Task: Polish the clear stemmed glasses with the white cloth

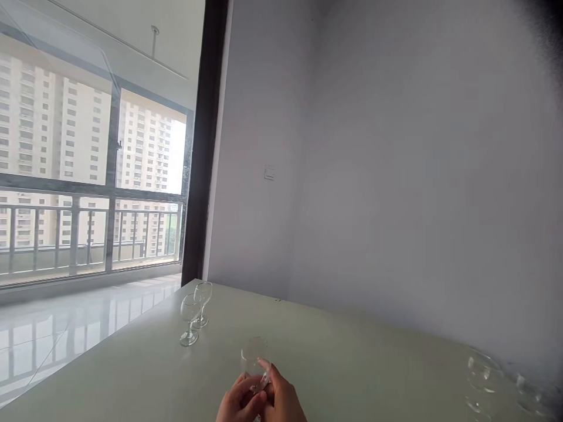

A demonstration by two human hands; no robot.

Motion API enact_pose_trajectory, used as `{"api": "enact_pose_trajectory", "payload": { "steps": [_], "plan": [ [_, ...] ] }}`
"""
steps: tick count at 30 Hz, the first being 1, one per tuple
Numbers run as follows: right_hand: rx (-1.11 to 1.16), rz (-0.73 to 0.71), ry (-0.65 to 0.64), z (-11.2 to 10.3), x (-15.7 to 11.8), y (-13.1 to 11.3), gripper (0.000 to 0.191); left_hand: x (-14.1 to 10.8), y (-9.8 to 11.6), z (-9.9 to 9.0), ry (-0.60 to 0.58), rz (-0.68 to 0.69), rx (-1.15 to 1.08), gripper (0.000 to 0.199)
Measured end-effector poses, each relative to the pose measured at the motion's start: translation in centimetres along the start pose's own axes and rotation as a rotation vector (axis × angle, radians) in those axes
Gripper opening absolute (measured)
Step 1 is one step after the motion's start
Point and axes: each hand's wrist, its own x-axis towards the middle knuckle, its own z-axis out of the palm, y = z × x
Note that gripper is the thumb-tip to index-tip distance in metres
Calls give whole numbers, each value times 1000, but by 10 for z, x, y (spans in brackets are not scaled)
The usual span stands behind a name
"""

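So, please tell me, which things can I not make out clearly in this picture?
All in the head view:
Held glass: lower part largely hidden by the fingers.
Left hand and right hand: cut off by the bottom edge.
Right-side glasses: blurred and dim near the corner.
Wall switch: too small to show markings.
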Motion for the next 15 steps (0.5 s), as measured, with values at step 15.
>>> {"api": "enact_pose_trajectory", "payload": {
  "steps": [15],
  "plan": [
    [-1,200,356,-152,-54,12,50,27,17,-140,452,-259,249,62]
  ]
}}
